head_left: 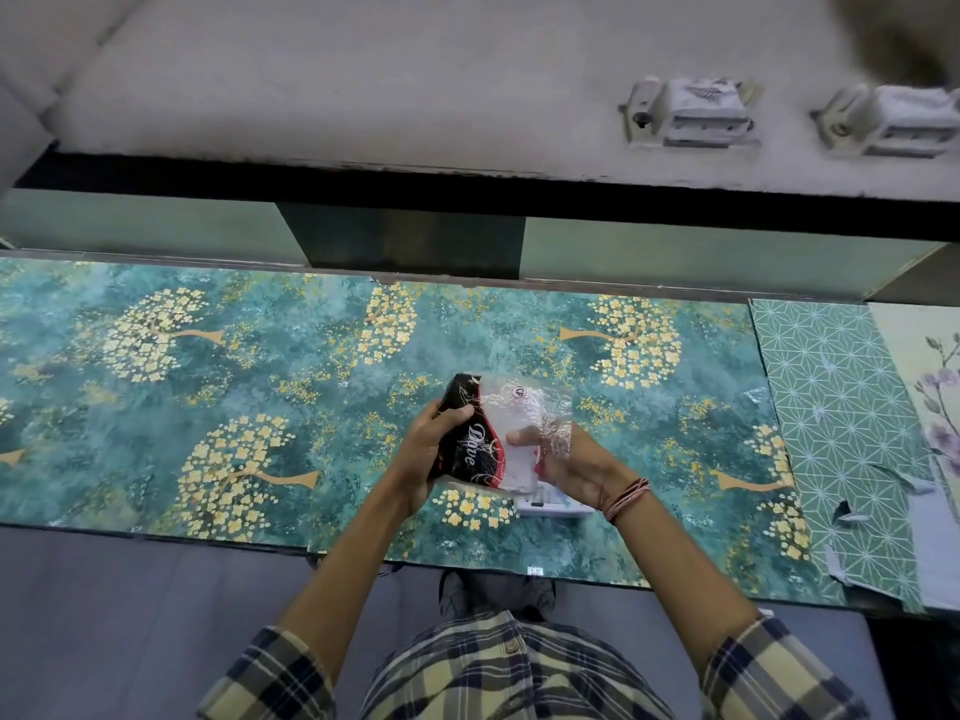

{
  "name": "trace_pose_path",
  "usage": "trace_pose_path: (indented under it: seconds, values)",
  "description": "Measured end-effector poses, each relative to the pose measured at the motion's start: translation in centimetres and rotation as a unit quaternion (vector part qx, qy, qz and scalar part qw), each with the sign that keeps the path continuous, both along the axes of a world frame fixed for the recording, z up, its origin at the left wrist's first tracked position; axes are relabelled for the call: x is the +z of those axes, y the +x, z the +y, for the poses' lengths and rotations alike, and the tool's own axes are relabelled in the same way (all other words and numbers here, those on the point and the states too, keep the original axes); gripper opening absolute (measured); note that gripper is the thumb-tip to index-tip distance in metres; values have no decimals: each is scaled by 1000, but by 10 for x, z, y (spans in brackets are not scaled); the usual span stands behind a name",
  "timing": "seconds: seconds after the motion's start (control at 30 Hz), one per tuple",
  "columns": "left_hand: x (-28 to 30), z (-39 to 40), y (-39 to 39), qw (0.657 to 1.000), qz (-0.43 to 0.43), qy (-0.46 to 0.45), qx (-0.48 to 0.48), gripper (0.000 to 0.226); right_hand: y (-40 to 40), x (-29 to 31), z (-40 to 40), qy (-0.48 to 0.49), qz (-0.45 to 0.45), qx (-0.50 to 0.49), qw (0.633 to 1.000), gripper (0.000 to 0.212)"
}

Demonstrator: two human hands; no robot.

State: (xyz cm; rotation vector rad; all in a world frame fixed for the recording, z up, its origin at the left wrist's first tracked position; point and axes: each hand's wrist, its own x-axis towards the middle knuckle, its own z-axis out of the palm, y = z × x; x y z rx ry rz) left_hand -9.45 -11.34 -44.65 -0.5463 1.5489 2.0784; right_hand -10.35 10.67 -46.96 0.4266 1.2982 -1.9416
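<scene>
A black and red printed packet [474, 439] in a clear plastic bag [530, 413] is held above the green flowered counter [208, 387]. My left hand [423, 454] grips the packet's dark left side, thumb on top. At the bag's right side my right hand [566, 465] holds the clear plastic, its fingers curled behind the film. A red thread band circles the right wrist. A small white object [553, 506] lies on the counter under my right hand, mostly hidden.
The counter's front edge runs across the lower frame, with grey floor and my shoes below. A green patterned sheet [841, 433] and a floral sheet lie at the right end. A dark recess [410, 241] and two wall sockets [691, 111] are behind.
</scene>
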Motion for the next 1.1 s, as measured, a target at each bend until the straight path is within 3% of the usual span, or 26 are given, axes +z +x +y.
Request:
trace_pose_path:
  seconds: [0.17, 0.27, 0.37, 0.43, 0.57, 0.6, 0.77, 0.87, 0.97, 1.1]
  values:
    - [-6, -10, 2, 1000, -10, 10, 18, 61, 6, -7, -1, -1, -37, -55, 998, 22]
    - [-9, -14, 5, 1000, -10, 11, 26, 62, 7, -12, -2, -14, -54, -74, 996, 32]
    - [-12, -14, 8, 999, -13, 11, 32, 61, 6, -27, -2, -15, -68, -83, 994, 58]
    - [-13, -12, 9, 999, -15, 6, 33, 57, 8, -32, -4, -38, -94, -87, 991, 59]
    - [-19, -15, 9, 998, -15, 6, 61, 52, 12, -7, -9, -68, -84, -74, 991, 8]
    - [-21, -17, 8, 997, -12, 1, 74, 52, 12, -6, -6, -67, -74, -86, 991, 7]
    - [-29, -34, 4, 990, -11, -38, 135, 53, 6, -5, 21, -20, -47, -157, 986, 46]
    - [-44, -46, 1, 985, -15, -83, 150, 55, 5, -2, 46, 2, -33, -216, 976, 36]
    - [-59, -52, 0, 982, -17, -113, 149, 52, 3, 0, 64, 9, -12, -253, 967, 38]
    - [-70, -46, 1, 982, -46, -149, 105, 56, 3, 1, 52, -3, -21, -228, 974, 44]
